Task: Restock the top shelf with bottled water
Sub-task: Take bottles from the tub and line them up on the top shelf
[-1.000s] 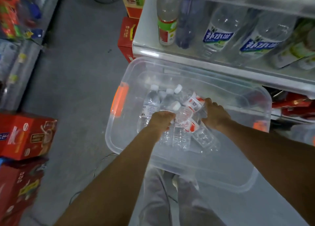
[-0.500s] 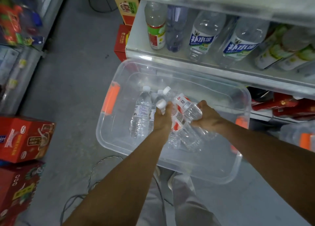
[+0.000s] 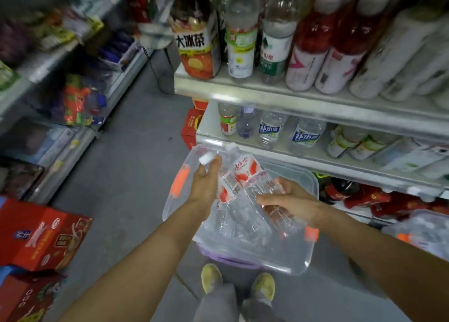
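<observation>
My left hand [image 3: 205, 188] grips a small water bottle [image 3: 224, 190] near its white cap, red-and-white label showing. My right hand [image 3: 289, 201] holds more small clear water bottles [image 3: 245, 173] from below and the side, their caps pointing up and left. Both hands are raised above the clear plastic bin [image 3: 301, 261] with orange latches, which sits on the floor in front of my feet. Bottles left in the bin are hidden behind the ones I hold. The upper shelf [image 3: 315, 103] on the right carries tall drink bottles.
A lower shelf [image 3: 303, 156] holds smaller water and drink bottles. Red cartons [image 3: 41, 239] are stacked on the floor at left. Another shelving unit [image 3: 60, 83] lines the left side of the grey aisle floor. A second clear bin [image 3: 422, 232] sits at far right.
Both hands have lifted the water bottles out of the bin and upward. The view has tilted up, bringing the higher shelf with tall bottles into sight.
</observation>
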Demonstrator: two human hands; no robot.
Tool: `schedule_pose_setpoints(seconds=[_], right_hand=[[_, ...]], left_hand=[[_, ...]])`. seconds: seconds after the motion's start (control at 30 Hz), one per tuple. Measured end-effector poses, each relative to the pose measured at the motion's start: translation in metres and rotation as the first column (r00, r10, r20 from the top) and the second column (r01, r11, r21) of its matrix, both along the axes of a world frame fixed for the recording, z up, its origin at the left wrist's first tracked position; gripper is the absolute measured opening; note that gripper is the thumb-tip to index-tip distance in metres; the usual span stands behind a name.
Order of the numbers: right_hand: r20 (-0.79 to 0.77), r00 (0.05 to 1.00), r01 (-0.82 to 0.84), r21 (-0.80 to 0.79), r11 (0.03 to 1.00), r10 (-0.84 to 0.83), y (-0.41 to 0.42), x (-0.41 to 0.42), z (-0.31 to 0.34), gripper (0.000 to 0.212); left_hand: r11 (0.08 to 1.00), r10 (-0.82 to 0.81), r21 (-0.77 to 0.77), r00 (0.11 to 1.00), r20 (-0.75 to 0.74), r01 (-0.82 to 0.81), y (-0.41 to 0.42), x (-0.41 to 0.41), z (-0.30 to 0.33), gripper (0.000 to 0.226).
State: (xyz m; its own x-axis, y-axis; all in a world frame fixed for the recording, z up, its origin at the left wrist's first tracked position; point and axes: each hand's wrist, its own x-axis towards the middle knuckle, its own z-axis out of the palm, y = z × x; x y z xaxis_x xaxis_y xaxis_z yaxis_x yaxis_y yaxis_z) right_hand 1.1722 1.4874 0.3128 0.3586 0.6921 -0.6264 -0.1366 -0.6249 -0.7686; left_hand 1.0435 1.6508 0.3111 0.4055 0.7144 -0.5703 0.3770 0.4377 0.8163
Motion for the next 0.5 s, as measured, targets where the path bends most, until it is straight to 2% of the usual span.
schedule_pose_setpoints(seconds=[0.07, 0.1, 0.2, 0.27, 0.4, 0.5], right_hand=[[-0.019, 1.0, 0.015, 0.087, 0.996, -0.013, 0.002, -0.001, 0.024, 0.053], [-0.023, 0.999, 0.035, 0.117, 0.992, -0.032, 0.004, -0.001, 0.035, 0.044], [0.016, 0.998, 0.061, 0.185, 0.981, -0.065, 0.012, -0.004, 0.076, 0.054], [0.025, 0.996, 0.072, 0.245, 0.967, -0.081, 0.017, -0.005, 0.106, 0.048], [0.131, 0.982, 0.081, 0.359, 0.93, -0.136, 0.025, -0.009, 0.166, 0.057], [0.188, 0.957, 0.122, 0.433, 0.893, -0.222, 0.031, -0.009, 0.206, 0.042]], left_hand=[[0.999, -0.018, 0.047, 0.998, 0.052, 0.016, 0.005, 0.001, 0.031, 0.04], [0.997, -0.035, 0.066, 0.996, 0.079, 0.029, 0.008, 0.002, 0.046, 0.038], [0.983, -0.105, 0.163, 0.986, 0.133, 0.083, 0.018, 0.005, 0.093, 0.033], [0.967, -0.136, 0.238, 0.975, 0.175, 0.092, 0.024, 0.008, 0.123, 0.029], [0.957, -0.146, 0.278, 0.96, 0.239, 0.076, 0.035, 0.014, 0.182, 0.027], [0.942, -0.193, 0.322, 0.941, 0.277, 0.098, 0.039, 0.021, 0.226, 0.042]])
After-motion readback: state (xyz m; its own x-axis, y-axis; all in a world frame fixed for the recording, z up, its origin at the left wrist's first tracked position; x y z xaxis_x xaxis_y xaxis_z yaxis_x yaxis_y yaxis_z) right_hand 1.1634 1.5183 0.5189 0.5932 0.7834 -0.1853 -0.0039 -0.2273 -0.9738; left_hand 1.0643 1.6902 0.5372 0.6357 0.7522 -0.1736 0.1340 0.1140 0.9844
